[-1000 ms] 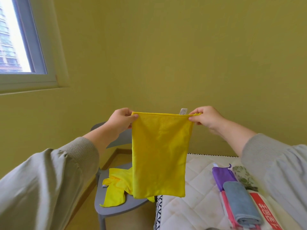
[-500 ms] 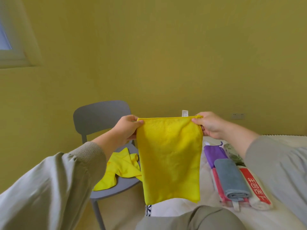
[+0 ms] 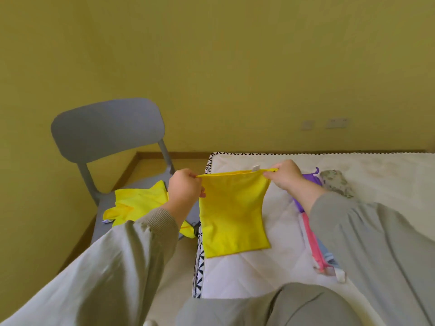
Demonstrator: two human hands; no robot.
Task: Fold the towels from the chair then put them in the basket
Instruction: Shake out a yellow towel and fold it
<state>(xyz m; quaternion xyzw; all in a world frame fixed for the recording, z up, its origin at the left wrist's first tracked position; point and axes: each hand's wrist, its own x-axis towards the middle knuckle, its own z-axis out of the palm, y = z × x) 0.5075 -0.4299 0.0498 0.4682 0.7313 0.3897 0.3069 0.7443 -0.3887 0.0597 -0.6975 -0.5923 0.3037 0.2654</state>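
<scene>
A folded yellow towel (image 3: 234, 215) hangs over the white mattress (image 3: 259, 269), its lower edge resting on the quilted surface. My left hand (image 3: 186, 185) pinches its top left corner and my right hand (image 3: 286, 176) pinches its top right corner, beside a small white tag. Another yellow towel (image 3: 138, 204) lies crumpled on the seat of the grey chair (image 3: 106, 128) at the left. No basket is in view.
Folded towels lie on the mattress under my right sleeve: a purple one (image 3: 310, 178), a pink one (image 3: 313, 243), a blue one (image 3: 329, 257) and a patterned roll (image 3: 336, 182). My knee (image 3: 270, 307) fills the lower middle. A yellow wall stands behind.
My view has tilted down and right, so the window has left the frame. Both hands have lowered the yellow towel until its bottom edge lies on the mattress.
</scene>
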